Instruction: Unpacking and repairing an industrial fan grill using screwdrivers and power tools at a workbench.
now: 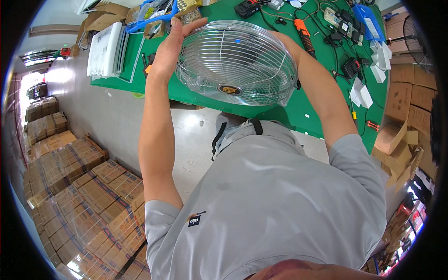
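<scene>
A round fan (233, 60) with a silver wire cage and a dark round center badge is raised at the near side of a green worktable (326, 116). My left hand (178, 44) grips the cage's left rim, thumb upright and fingers at the upper edge. My right hand (287, 44) is at the cage's upper right rim, its fingers mostly hidden behind the fan.
Tools (303, 32), cables, battery packs, white cartons (361, 93), a blue tray (151, 11) and white panels (102, 49) lie on the table. Wrapped box stacks (84, 196) fill the lower left. Cardboard boxes (399, 98) and a black fan (415, 39) stand at right.
</scene>
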Available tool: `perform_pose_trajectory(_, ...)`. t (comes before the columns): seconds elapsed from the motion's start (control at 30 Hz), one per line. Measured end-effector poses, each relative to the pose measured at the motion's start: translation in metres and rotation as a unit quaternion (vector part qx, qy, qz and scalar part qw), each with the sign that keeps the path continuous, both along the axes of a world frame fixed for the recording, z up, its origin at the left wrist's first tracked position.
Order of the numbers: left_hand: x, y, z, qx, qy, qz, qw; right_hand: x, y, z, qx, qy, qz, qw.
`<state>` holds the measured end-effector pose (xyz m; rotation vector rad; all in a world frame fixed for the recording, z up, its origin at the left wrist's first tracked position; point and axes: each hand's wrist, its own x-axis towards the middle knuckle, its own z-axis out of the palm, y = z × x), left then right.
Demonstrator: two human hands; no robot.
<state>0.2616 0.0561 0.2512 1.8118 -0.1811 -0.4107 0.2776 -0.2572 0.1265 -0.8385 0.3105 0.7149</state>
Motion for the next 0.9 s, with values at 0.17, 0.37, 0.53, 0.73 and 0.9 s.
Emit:
perform_pose_trajectory(0.17,0.000,0.000,-0.002,-0.009,-0.009,0.016,1.000,0.002,0.000,0.001,0.010,-0.004,0.007,1.000)
perform_pose_trajectory(0.37,0.002,0.008,-0.009,-0.085,-0.029,0.003,0.996,0.000,0.003,0.008,-0.041,0.005,-0.001,0.999)
perform_pose_trajectory(0.53,-0.018,0.023,-0.045,-0.112,-0.178,0.214,0.954,0.009,-0.001,-0.017,-0.089,-0.061,0.037,0.994)
perform_pose_trajectory(0.73,-0.120,0.086,-0.156,-0.152,-0.003,0.473,0.868,0.006,-0.026,-0.029,-0.168,-0.085,0.121,0.975)
perform_pose_trajectory(0.9,-0.260,0.116,-0.252,-0.034,0.213,0.479,0.851,-0.022,-0.095,-0.115,-0.215,-0.037,0.076,0.973)
